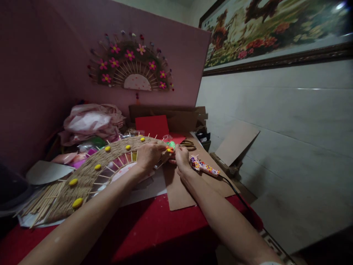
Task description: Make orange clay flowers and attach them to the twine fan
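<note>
L hand (150, 155) & R hand (182, 159) pinch 1 orange piece (169, 149), w/ 6 yellow discs (73, 182) on 1 twine arch (85, 173), 1 pink bag (92, 118) behind.

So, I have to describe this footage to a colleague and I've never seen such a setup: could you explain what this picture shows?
There is no machine here: these are a person's own bare left hand and right hand. The one picture comes from a camera worn on the head, looking forward and down, so the forearms reach in from below. On the surface with its red cloth lie a twine-covered arch dotted with yellow ovals, a bundle of thin sticks, and brown cardboard bearing a flower-patterned tool with a cord, probably a glue gun. The fingers of both hands meet at a small orange-and-yellow piece; I cannot tell which hand grips it.
</note>
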`<action>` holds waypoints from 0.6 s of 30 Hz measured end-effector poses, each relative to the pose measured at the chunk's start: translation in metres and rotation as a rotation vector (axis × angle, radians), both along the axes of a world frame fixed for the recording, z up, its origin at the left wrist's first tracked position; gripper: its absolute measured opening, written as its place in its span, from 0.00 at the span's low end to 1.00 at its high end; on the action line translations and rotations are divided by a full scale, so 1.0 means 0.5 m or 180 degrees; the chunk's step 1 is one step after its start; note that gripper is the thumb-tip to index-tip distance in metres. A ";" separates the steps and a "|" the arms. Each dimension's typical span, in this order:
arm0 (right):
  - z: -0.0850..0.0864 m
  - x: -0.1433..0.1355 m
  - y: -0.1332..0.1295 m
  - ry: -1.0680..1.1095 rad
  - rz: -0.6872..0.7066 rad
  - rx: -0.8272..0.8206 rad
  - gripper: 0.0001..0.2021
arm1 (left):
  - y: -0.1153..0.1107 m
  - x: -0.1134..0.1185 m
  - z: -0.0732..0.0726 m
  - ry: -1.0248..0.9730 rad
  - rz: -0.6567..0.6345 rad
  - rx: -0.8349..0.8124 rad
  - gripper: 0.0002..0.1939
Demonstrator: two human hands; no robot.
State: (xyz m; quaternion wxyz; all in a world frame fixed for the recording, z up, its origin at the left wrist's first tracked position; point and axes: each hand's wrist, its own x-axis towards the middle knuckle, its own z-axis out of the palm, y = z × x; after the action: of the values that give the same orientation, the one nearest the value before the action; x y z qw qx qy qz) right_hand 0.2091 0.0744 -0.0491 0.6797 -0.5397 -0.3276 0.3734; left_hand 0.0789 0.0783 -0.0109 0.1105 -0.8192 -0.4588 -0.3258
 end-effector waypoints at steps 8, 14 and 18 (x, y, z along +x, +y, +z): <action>0.008 -0.008 -0.006 0.0043 -0.0157 -0.0175 0.11 | 0.006 0.002 -0.005 -0.0091 0.0189 -0.0247 0.11; 0.010 -0.010 -0.006 0.0064 -0.0181 -0.0186 0.10 | 0.000 0.009 0.003 -0.0032 0.0388 -0.0388 0.12; 0.011 -0.010 -0.006 0.0062 -0.0195 -0.0192 0.10 | -0.006 0.011 0.010 -0.0010 0.0395 -0.0419 0.13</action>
State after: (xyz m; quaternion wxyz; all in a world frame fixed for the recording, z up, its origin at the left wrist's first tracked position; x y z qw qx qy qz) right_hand 0.2040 0.0713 -0.0437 0.6774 -0.5660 -0.2929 0.3673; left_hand 0.0843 0.0754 -0.0058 0.0757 -0.7942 -0.5293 -0.2887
